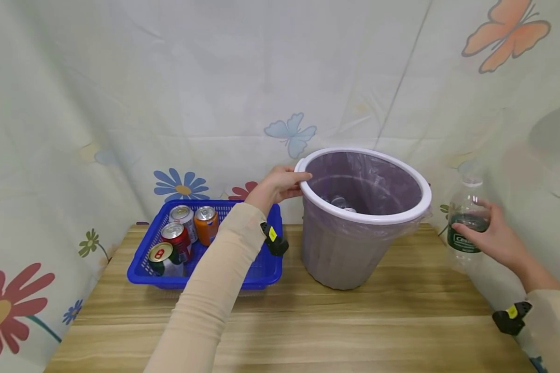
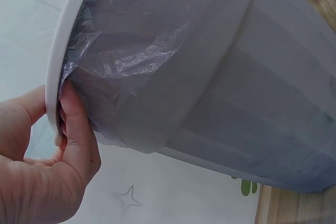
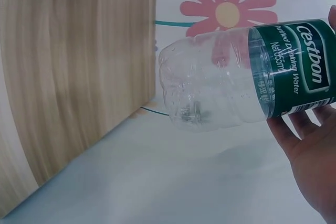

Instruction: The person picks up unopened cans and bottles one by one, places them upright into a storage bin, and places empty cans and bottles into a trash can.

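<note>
My left hand (image 1: 283, 185) grips the white rim of a grey trash can (image 1: 343, 254), thumb on top and fingers under the edge. The can leans on the table, its mouth tipped toward the front right. A clear bag (image 2: 131, 61) lines it and folds over the rim; inside lies at least one clear bottle (image 1: 343, 203), partly hidden. At the right, my right hand (image 1: 499, 241) holds a clear plastic water bottle (image 3: 210, 82) with a green label round its middle. This bottle is upright, in the air beside the table's right edge, and looks empty.
Left of the can, a blue plastic basket (image 1: 259, 282) holds several drink cans, among them an orange can (image 1: 206, 226) and a red can (image 1: 177, 241). My left forearm passes over the basket. A flowered curtain (image 1: 214, 77) hangs behind the wooden table (image 1: 354, 331).
</note>
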`<state>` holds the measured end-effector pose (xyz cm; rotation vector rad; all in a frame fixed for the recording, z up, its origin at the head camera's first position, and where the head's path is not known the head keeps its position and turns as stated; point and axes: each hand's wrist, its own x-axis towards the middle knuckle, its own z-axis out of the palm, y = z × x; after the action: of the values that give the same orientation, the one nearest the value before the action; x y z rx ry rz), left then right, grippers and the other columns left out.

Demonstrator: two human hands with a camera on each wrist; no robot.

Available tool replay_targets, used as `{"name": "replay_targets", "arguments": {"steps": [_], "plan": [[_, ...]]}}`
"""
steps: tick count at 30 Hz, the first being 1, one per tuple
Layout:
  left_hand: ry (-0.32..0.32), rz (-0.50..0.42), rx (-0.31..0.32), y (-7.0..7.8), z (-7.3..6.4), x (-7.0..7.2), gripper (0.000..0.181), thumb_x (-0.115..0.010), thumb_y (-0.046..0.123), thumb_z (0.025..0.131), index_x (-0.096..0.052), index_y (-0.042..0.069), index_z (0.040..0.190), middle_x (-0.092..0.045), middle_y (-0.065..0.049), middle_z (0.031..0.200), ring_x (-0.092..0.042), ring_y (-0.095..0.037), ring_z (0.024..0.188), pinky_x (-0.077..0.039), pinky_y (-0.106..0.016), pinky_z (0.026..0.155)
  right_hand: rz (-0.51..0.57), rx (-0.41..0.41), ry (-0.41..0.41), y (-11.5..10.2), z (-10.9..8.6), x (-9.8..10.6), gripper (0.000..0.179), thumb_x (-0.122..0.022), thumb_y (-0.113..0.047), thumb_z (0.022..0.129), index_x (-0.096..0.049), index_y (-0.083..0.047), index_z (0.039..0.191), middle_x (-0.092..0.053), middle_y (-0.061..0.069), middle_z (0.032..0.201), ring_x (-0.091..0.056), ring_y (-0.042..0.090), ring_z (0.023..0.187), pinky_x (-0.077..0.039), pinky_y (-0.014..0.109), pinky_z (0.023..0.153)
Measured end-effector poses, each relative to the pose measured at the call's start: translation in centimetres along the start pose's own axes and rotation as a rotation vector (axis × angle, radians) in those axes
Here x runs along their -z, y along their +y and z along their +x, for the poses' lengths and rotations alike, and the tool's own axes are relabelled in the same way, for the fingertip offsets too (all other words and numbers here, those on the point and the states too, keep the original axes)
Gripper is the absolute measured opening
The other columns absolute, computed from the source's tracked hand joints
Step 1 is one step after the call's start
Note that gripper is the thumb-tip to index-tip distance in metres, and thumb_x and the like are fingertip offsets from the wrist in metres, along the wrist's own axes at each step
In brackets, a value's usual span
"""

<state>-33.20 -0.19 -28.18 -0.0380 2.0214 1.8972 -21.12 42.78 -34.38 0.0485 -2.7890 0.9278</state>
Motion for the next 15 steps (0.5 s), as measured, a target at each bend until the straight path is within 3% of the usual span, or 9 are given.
{"name": "replay_targets", "arguments": {"steps": [15], "plan": [[-0.002, -0.004, 0.003, 0.1, -0.2, 0.0, 0.036, -0.068, 0.019, 0.083, -0.053, 0.003, 0.111, -0.06, -0.009, 0.09, -0.062, -0.015, 0.073, -0.056, -0.027, 0.071, -0.103, -0.006, 0.005, -2.1, 0.7, 2.7, 0.088, -0.057, -0.035, 0.089, 0.002, 0.001, 0.143, -0.028, 0.046, 0.127, -0.032, 0.062, 0.106, -0.035, 0.067, 0.073]]}}
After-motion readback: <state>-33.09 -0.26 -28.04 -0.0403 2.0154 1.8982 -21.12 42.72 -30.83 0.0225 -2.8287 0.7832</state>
